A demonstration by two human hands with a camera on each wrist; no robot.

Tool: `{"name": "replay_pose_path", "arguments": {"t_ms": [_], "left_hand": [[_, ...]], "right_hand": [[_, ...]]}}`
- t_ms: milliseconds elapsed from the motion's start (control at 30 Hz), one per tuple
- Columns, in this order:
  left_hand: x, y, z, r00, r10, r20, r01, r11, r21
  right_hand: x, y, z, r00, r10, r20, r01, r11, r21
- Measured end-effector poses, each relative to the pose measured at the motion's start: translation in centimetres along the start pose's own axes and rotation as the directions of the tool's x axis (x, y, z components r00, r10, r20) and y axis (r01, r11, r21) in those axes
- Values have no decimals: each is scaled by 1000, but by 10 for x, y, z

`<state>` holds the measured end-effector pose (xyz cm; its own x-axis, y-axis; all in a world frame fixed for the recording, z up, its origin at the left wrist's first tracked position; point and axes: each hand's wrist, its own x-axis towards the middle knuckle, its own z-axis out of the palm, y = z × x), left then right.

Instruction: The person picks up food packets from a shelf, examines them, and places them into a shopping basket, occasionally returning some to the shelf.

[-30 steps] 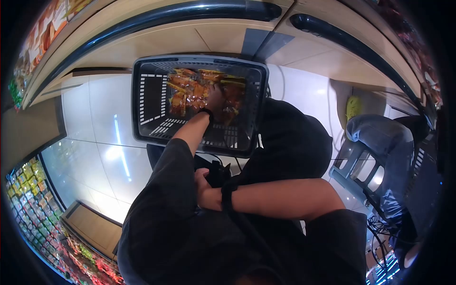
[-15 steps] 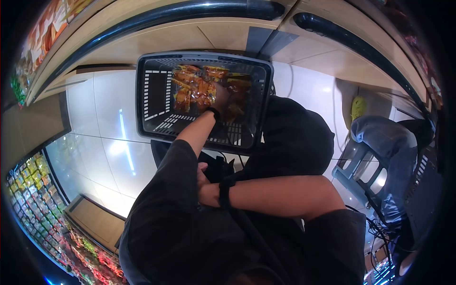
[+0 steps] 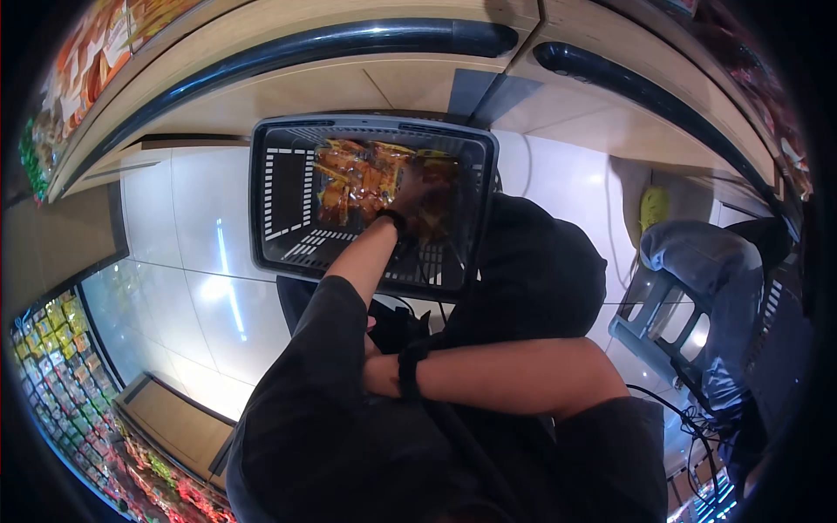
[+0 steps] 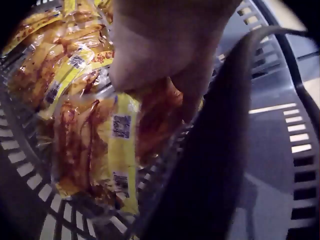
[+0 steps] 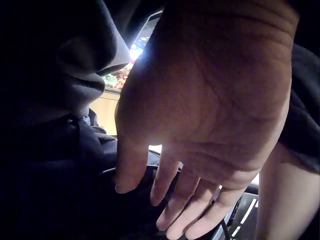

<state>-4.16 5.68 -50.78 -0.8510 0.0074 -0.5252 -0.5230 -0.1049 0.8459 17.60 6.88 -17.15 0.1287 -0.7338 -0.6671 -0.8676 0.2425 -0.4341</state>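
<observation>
My left hand reaches down into a dark grey shopping basket, over several clear plastic packets of reddish-brown food with yellow label strips. In the left wrist view that hand is right above the packets, its fingers pointing down beside a dark red one. The fingertips are mostly hidden, so I cannot tell whether they grip it. One packet with a printed code lies beside the hand. My right hand hangs in front of my body, fingers loosely extended, holding nothing; the left sleeve partly covers it in the head view.
A wooden cabinet front with a dark rail runs behind the basket. My dark-clothed knee is at its right. Farther right, another person's jeans-clad leg is beside a grey stool. Packed shelves stand at lower left.
My left hand has shifted to the right inside the basket, over the right-hand packets. The right hand has slipped further behind the left sleeve in the head view.
</observation>
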Motion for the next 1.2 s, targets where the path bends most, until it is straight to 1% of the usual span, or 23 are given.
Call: {"name": "replay_pose_path", "arguments": {"t_ms": [33,167,233,267,300,367,400,433,467,500,567,633,667,700,767,800,833,867,900,967,1000,1133,1200], "left_hand": [[-5,11,6,993,90,73,-82,990,-112],[-29,50,13,969,247,30,-241,961,-138],[-65,118,7,994,110,-2,-106,966,237],[-84,161,7,999,16,-35,-2,934,357],[-97,177,-3,999,13,-49,6,934,357],[-122,198,-31,995,51,81,-53,998,23],[-136,210,-40,997,80,10,-80,997,11],[-153,223,-50,991,113,-66,-113,994,3],[-173,241,-55,988,86,-128,-103,986,-133],[-189,250,-63,976,156,-152,-192,947,-256],[-225,272,-76,934,145,-327,-249,920,-304],[-257,292,-86,887,205,-414,-352,880,-318],[-270,297,-91,869,218,-444,-405,830,-385],[-284,303,-92,851,231,-472,-456,770,-446],[-310,321,-84,786,256,-563,-522,764,-381],[-315,324,-81,750,267,-605,-562,740,-371],[-318,326,-80,717,281,-638,-600,715,-359],[-321,327,-80,699,298,-650,-618,710,-338],[-325,329,-80,689,310,-655,-635,694,-339],[-329,333,-81,636,243,-732,-655,671,-347],[-329,329,-82,635,249,-731,-700,585,-409],[-332,322,-87,616,219,-757,-729,523,-442],[-330,322,-92,501,216,-838,-809,460,-365]], "right_hand": [[-3,2,0,1000,-1,-1,1,1000,-1],[-5,6,-5,1000,-23,-21,22,1000,-5],[-6,8,-7,999,-43,-27,43,999,-5],[-5,10,-11,998,-59,-30,58,998,-8],[-7,5,-12,997,-75,-34,75,997,-16],[-24,20,-30,999,-37,-17,36,998,-49],[-47,30,-41,991,-31,-130,27,999,-27],[-74,49,-56,958,-140,-250,153,988,33],[-81,59,-64,921,-223,-318,265,960,92],[-85,64,-72,873,-303,-382,379,914,142],[-99,70,-99,780,-341,-525,531,805,265],[-119,76,-133,521,-236,-820,703,663,256],[-126,85,-152,298,-114,-948,627,772,104],[-129,96,-169,25,-28,-999,504,864,-11],[-132,111,-182,-62,152,-986,143,979,142],[-124,117,-179,-58,128,-990,152,981,118],[-109,125,-171,166,299,-940,356,870,339],[-104,126,-171,414,395,-820,471,678,564],[-104,125,-174,410,381,-828,465,694,550],[-108,121,-184,537,406,-739,430,621,655],[-100,125,-180,490,372,-788,440,675,592],[-99,127,-176,528,326,-784,486,641,594],[-104,126,-179,532,339,-776,547,563,620]]}}
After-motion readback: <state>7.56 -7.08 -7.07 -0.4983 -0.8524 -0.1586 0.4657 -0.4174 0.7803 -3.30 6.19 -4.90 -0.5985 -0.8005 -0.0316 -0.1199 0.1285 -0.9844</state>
